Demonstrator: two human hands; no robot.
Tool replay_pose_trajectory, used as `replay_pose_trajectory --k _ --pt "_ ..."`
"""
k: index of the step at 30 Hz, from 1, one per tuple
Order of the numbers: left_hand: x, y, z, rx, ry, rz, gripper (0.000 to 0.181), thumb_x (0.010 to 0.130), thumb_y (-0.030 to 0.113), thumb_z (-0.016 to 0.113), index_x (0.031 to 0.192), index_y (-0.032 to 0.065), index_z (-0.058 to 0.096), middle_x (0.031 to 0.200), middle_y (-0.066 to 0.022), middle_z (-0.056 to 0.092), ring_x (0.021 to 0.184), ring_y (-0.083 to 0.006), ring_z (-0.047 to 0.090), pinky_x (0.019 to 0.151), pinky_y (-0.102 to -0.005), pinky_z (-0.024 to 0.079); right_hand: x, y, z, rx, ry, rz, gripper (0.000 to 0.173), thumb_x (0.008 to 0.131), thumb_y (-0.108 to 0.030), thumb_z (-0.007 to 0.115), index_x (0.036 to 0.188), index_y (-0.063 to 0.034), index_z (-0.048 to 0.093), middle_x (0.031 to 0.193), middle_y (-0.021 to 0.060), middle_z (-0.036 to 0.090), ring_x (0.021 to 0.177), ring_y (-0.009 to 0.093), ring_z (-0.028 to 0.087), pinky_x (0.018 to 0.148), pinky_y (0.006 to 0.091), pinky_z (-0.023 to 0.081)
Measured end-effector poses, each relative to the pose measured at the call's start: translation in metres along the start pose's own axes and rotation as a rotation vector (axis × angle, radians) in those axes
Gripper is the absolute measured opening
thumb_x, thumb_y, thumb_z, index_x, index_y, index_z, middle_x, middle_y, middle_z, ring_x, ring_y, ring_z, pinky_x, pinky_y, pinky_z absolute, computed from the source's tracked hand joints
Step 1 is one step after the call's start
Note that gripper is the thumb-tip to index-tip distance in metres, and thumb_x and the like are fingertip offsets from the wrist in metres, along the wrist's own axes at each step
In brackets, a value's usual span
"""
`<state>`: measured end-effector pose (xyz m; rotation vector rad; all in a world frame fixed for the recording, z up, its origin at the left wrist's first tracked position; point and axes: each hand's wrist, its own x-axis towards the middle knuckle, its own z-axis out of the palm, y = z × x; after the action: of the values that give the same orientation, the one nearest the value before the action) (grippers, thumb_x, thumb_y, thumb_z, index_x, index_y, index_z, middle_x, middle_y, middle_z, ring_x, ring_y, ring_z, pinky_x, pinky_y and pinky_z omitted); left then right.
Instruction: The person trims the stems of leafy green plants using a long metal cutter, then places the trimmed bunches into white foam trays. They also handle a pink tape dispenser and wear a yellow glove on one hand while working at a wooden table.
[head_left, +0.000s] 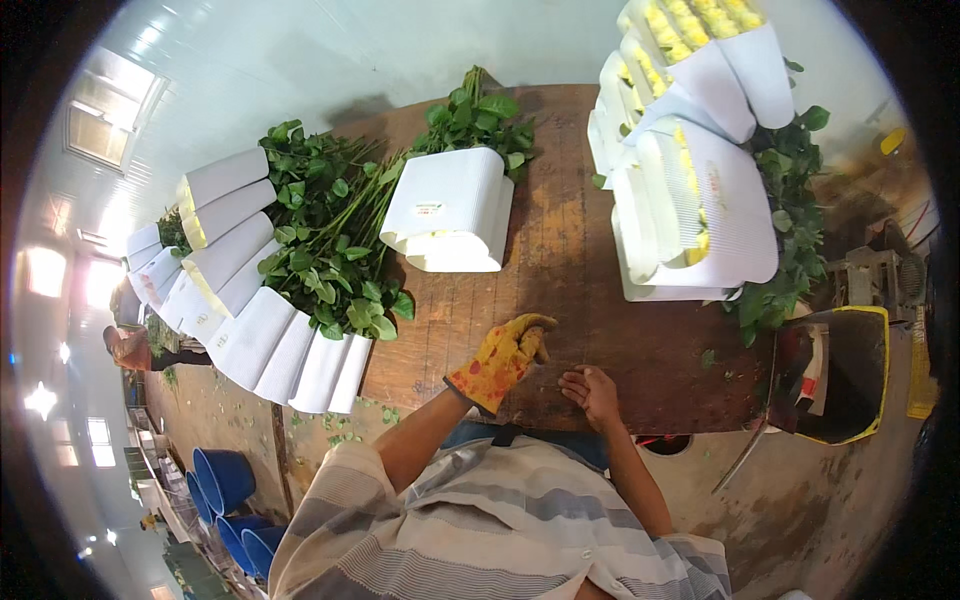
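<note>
My left hand (510, 360), in a yellow work glove with red spots, hangs over the front of a brown wooden table (562, 262), its fingers curled; nothing shows in it. To its right is my bare right hand (589, 391), fingers loosely bent, also with nothing visible in it. Beyond the hands lies a flower bunch in a white corrugated cardboard wrap (450, 199), its leafy green stems (476, 112) pointing to the wall. Several wrapped bunches with yellow blooms (697, 187) are stacked at the right. More white-wrapped bunches (255, 337) lie in a row at the left.
Blue buckets (223, 480) stand on the floor at lower left. A black, yellow-rimmed container (847, 375) is beside the table's right end. Cut leaves (337, 427) litter the floor. Farther off at the left is another person (131, 347). A pale wall (450, 37) rises behind the table.
</note>
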<state>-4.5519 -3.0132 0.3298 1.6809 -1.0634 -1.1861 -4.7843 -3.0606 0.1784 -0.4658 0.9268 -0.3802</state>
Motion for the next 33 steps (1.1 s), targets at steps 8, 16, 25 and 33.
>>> replay_pose_trajectory --k 8,16,25,33 --pt "0.018 0.034 0.000 0.053 -0.042 -0.009 0.032 0.106 0.020 0.054 0.129 -0.0006 0.062 0.107 -0.0114 0.073 0.094 -0.0191 0.069 0.080 -0.0301 0.056 -0.004 -0.019 -0.028 -0.086 -0.043 0.092 0.043 0.107 -0.033 0.051 0.130 0.0029 0.054 0.120 0.0211 0.067 0.112 0.033 0.068 0.094 0.0448 0.057" --pt "0.113 0.099 -0.046 0.050 0.109 0.469 0.027 0.106 0.010 0.048 0.124 -0.0055 0.060 0.118 -0.0131 0.066 0.107 -0.0185 0.064 0.092 -0.0339 0.055 -0.047 -0.084 -0.052 0.151 0.269 -0.234 0.037 0.105 -0.035 0.052 0.120 -0.0029 0.061 0.111 0.0144 0.070 0.100 0.026 0.069 0.091 0.0411 0.056" --pt "0.254 0.170 -0.046 1.082 0.304 0.674 0.037 0.103 0.013 0.046 0.135 0.0014 0.059 0.134 -0.0210 0.062 0.124 -0.0365 0.059 0.108 -0.0413 0.047 -0.064 -0.192 -0.037 0.330 0.313 -0.582 0.038 0.103 -0.035 0.055 0.123 -0.0024 0.059 0.111 0.0124 0.068 0.102 0.027 0.067 0.091 0.0418 0.056" --pt "0.322 0.158 0.000 -0.073 0.062 0.238 0.033 0.101 0.018 0.049 0.122 0.0008 0.068 0.126 -0.0198 0.068 0.117 -0.0371 0.064 0.103 -0.0413 0.048 -0.033 -0.241 -0.027 0.522 0.389 -0.607 0.068 0.102 -0.051 0.053 0.150 -0.0058 0.038 0.140 0.0192 0.050 0.120 0.030 0.057 0.105 0.0468 0.048"
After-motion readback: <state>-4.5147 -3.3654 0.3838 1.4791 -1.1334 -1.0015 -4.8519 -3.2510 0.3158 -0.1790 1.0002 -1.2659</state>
